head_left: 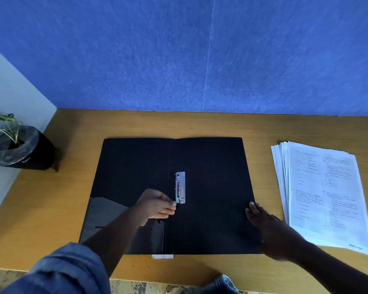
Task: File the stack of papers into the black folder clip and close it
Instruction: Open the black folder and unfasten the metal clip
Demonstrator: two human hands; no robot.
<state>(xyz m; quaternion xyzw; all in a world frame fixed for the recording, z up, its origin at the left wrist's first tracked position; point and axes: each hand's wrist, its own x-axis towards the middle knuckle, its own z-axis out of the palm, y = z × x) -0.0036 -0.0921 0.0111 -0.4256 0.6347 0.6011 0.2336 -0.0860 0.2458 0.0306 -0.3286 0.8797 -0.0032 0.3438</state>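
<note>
The black folder [210, 177] lies spread flat in the middle of the wooden desk. Its silver metal clip [180, 187] sits along the spine, lengthwise. My left hand [155, 205] reaches in from the lower left, thumb and fingertips pinching at the near end of the clip. My right hand [266, 225] rests flat, fingers spread, on the folder's right edge near the front. The stack of printed papers [325, 194] lies fanned on the desk to the right of the folder, apart from both hands.
A black pot with a small plant [21, 148] stands at the desk's left back corner. A blue wall runs behind the wooden desk [72, 158]. A clear pocket [106, 219] covers the folder's lower left flap. A white tag [162, 256] sticks out below the spine.
</note>
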